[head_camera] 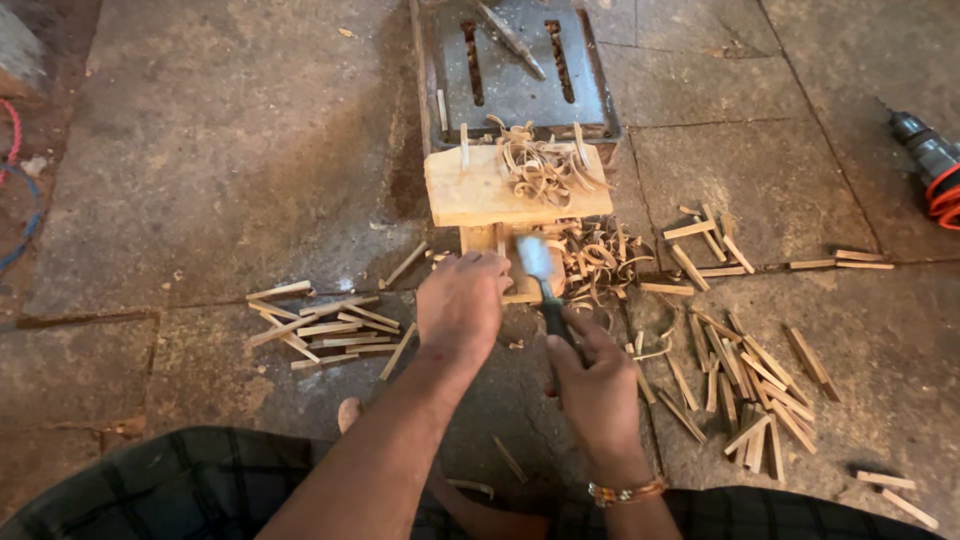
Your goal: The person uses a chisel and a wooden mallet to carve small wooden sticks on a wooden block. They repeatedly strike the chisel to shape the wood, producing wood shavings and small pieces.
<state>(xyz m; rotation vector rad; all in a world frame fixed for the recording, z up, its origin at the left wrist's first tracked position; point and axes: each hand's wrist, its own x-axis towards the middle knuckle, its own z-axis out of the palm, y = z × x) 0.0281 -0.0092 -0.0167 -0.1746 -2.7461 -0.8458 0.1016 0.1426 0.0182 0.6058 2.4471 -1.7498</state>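
At the bottom edge of the frame, dark plaid cloth (150, 480) covers the person's legs, and a bare toe (348, 410) shows just above it on the stone floor (220, 150). Right hand (597, 385), lower centre, wears a beaded bracelet (625, 491) at the wrist; its fingers are clenched around the dark handle of a chisel (541, 280), whose pale blade points up and away toward the block. Left hand (462, 300), just left of the chisel, lies palm down with fingers curled over a small piece of wood (522, 296) at the foot of the block; what exactly it grips is hidden under the fingers.

Left of centre, a loose pile of cut wooden sticks (325, 328) lies on the floor. Right of centre, a larger scatter of similar sticks (745, 375) spreads toward the lower right corner, with a few more above it.

Centre frame, beyond the hands, a pale wooden block (470, 188) stands on the floor. Curled wood shavings (545, 165) rest on its top right, and more shavings (600, 258) lie heaped at its right foot.

Upper centre, a dark metal plate (515, 85) with two slots lies behind the block. Far right edge, a power drill (925, 150) with an orange cable lies on the floor.
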